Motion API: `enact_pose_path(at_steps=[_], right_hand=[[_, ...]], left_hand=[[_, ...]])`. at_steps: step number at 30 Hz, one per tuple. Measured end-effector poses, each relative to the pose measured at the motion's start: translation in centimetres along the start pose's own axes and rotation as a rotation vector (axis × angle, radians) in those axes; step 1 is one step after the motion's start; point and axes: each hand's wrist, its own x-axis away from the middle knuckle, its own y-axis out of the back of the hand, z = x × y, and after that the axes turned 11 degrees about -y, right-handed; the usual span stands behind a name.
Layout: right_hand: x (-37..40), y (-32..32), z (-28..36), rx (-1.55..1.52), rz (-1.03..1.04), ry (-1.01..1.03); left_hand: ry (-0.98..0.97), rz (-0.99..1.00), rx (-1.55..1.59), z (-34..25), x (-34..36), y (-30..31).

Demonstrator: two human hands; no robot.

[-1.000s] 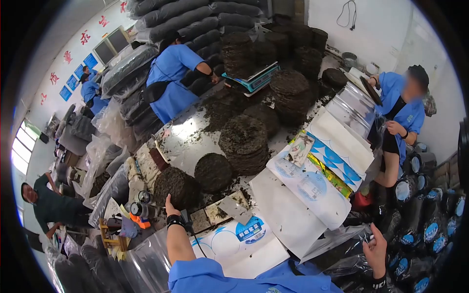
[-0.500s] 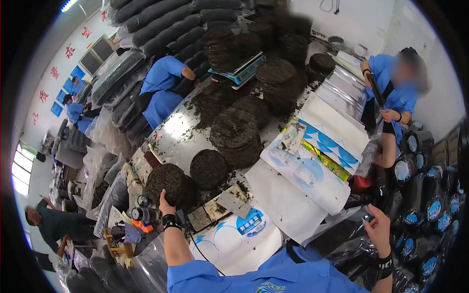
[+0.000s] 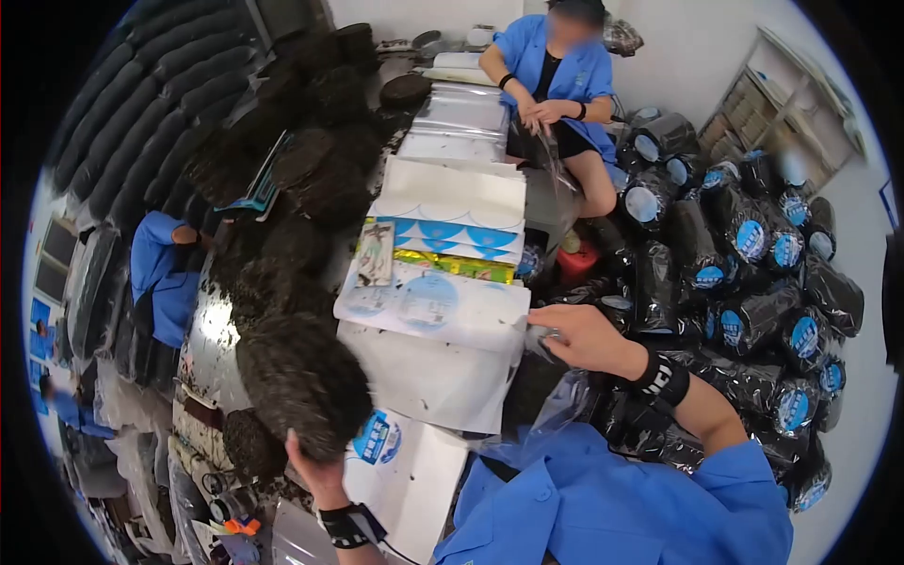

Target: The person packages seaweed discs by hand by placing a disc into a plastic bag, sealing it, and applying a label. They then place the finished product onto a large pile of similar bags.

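Observation:
A thick, dark stack of round dried seaweed cakes [image 3: 306, 386] is tilted up over the table's near side. My left hand [image 3: 318, 473] grips its lower edge, thumb up against the side. My right hand [image 3: 595, 341] is closed, thumb and fingertips pinching a clear plastic bag [image 3: 557, 414] that hangs down in front of my body. White printed sheets [image 3: 433, 301] lie on the table just left of my right hand. Another sheet with a blue label [image 3: 379, 438] lies beside the stack, partly covered by it.
A smaller seaweed cake [image 3: 252, 443] sits at the near left. More seaweed stacks [image 3: 320, 169] and a blue scale [image 3: 252, 200] stand farther back. Packed black bags [image 3: 753, 235] with blue labels are piled at right. A seated co-worker [image 3: 556, 75] handles clear plastic across the table.
The view has turned to the right. My left hand has lifted and tilted a seaweed stack, moving it toward me. My right hand has moved forward to beside the sheets, holding the plastic.

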Motion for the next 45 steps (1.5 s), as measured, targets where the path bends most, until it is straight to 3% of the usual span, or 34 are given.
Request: enact_pose_path(at_steps=[4,5,6,8,10,12,14,16,18,20,22,23,30,35,37,38,39,40,42,44,45], right_hand=[[0.7,1.3,-1.4,-0.093,0.007,0.094],[1.2,2.6,-1.0,-0.181,0.177,-0.115],[1.6,1.9,-3.1,-0.254,0.063,0.043],[2.3,2.7,-5.0,-0.302,0.107,0.012],[3.0,4.2,-5.9,-0.257,0.022,0.097],[3.8,4.2,-7.4,-0.23,0.071,0.17],[4.4,4.6,-7.3,-0.268,0.07,0.194],[5.2,4.6,-7.0,-0.274,0.062,0.182],[5.6,5.0,-6.3,-0.286,0.109,0.193],[6.3,5.0,-5.8,-0.254,0.137,0.235],[7.2,5.1,-5.4,-0.234,0.168,0.277],[7.8,5.6,-5.1,-0.234,0.199,0.25],[10.2,7.0,-7.2,-0.378,0.132,0.181],[9.4,7.5,-7.4,-0.386,0.017,0.099],[8.9,7.6,-7.8,-0.37,-0.022,0.128],[8.5,7.7,-7.8,-0.392,0.026,0.031],[8.3,7.6,-7.7,-0.409,0.074,-0.07],[7.8,7.1,-7.5,-0.408,0.084,-0.045],[6.9,5.8,-6.6,-0.413,0.095,-0.009],[6.0,4.7,-5.4,-0.372,0.115,0.015],[5.4,4.1,-4.8,-0.385,0.111,-0.034]], left_hand=[[0.045,0.366,-0.368,7.8,5.7,-8.0],[-0.03,0.305,-0.399,10.0,6.8,-8.9],[-0.04,0.313,-0.401,10.8,7.6,-9.7],[-0.287,0.616,-1.024,11.9,9.5,-12.0],[-0.388,0.67,-1.08,12.8,12.1,-15.3],[-0.699,0.896,-1.545,13.4,14.2,-18.1],[-0.646,0.933,-1.683,15.0,14.8,-20.6],[-0.635,1.166,-1.979,18.0,15.7,-23.2],[-0.345,1.335,-2.18,22.1,15.3,-25.1],[0.058,1.66,-2.316,27.6,12.6,-23.6],[0.285,1.764,-2.252,32.9,10.9,-19.9],[0.293,1.751,-2.235,35.3,10.3,-17.8],[-0.346,1.462,-2.226,44.2,10.8,-14.1],[-0.568,1.336,-2.086,46.4,9.8,-12.4],[-0.475,1.314,-2.11,45.9,10.7,-12.1],[-0.297,1.394,-2.303,45.7,11.4,-13.0],[-0.222,1.318,-2.148,42.9,13.1,-16.0],[-0.234,1.287,-2.156,43.7,11.5,-13.7],[-0.3,1.885,-1.536,45.9,7.8,-7.3],[0.078,1.529,-1.285,33.4,9.5,-18.9],[0.295,1.561,-1.432,28.6,8.8,-22.6]])
